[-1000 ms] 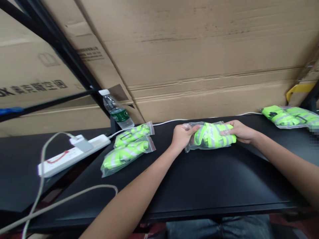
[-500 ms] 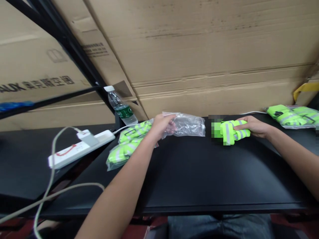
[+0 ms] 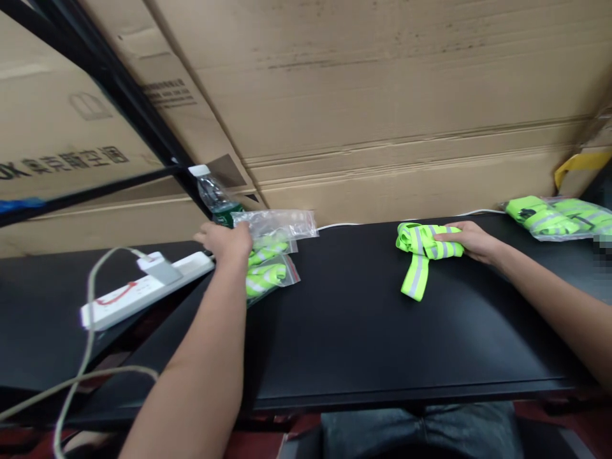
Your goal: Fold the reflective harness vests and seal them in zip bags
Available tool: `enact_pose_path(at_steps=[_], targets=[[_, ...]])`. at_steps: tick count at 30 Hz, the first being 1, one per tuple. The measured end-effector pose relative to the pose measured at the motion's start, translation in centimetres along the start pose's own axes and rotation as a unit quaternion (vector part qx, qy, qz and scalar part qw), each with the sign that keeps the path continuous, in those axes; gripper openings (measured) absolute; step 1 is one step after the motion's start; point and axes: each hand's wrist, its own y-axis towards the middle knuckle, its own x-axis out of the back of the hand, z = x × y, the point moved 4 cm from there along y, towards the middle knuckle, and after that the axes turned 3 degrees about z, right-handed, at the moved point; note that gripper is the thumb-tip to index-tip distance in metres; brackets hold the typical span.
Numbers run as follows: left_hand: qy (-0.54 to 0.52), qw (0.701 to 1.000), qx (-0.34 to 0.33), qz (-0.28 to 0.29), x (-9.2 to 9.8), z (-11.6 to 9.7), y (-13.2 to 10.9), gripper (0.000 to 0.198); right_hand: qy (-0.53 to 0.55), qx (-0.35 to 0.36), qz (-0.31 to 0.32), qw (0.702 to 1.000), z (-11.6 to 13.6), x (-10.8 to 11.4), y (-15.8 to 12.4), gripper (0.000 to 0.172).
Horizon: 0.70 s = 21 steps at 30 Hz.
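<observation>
a: what's worn on the arms?
b: nothing covers them. the left forearm (image 3: 201, 357), entering from the lower left of the frame, is bare from the frame edge up to the left grip (image 3: 224, 241). the right forearm (image 3: 559, 312), entering from the lower right, is bare all the way to the right grip (image 3: 471, 241).
a: any clothing in view?
b: only along the bottom middle of the frame: a strip of jeans (image 3: 421, 433), dark blue-grey denim, creased.

Glossy clear plastic bag (image 3: 280, 223), matt black table (image 3: 354, 338), fluorescent cloth strap (image 3: 421, 252)
</observation>
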Motion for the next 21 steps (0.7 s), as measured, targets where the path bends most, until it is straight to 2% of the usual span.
enact_pose_path(at_steps=[3,4,6,9,10,11,13,15,18,21], targets=[[0.093,0.98,0.038,-0.169,1.3,-1.6,-0.8,0.045,0.0,0.005,-0.008,1.0,-0.1,-0.2,0.2,0.042],[0.121,0.974,0.015,-0.193,1.4,-2.7,-0.9,0.05,0.0,0.006,-0.011,1.0,-0.1,-0.3,0.2,0.041],[0.14,0.969,-0.066,-0.191,1.0,-5.4,-1.2,0.041,-0.001,0.007,-0.02,1.0,0.1,-0.5,0.1,0.04],[0.106,0.977,-0.157,-0.097,-1.1,-9.8,-2.5,0.014,-0.005,0.004,-0.034,0.999,0.4,-1.1,-0.1,0.036],[0.091,0.978,-0.185,-0.043,-2.2,-11.4,-3.4,0.015,-0.006,0.003,-0.038,0.999,0.5,-1.4,-0.2,0.036],[0.063,0.973,-0.219,0.04,-3.5,-13.0,-4.7,0.018,-0.007,0.002,-0.04,0.999,0.6,-1.7,-0.3,0.035],[0.036,0.937,-0.29,0.191,-5.8,-16.2,-7.8,0.025,-0.008,0.0,-0.044,0.999,0.7,-2.3,-0.6,0.037],[0.013,0.902,-0.321,0.29,-7.6,-18.4,-10.8,0.031,-0.011,-0.002,-0.043,0.999,0.9,-2.7,-0.8,0.039],[-0.016,0.872,-0.325,0.366,-9.1,-19.7,-13.4,0.038,-0.028,0.004,-0.032,0.999,1.0,-3.0,-0.9,0.037],[-0.03,0.859,-0.316,0.402,-9.7,-19.4,-14.0,0.043,-0.073,0.031,-0.018,0.997,1.4,-3.1,-1.0,0.035]])
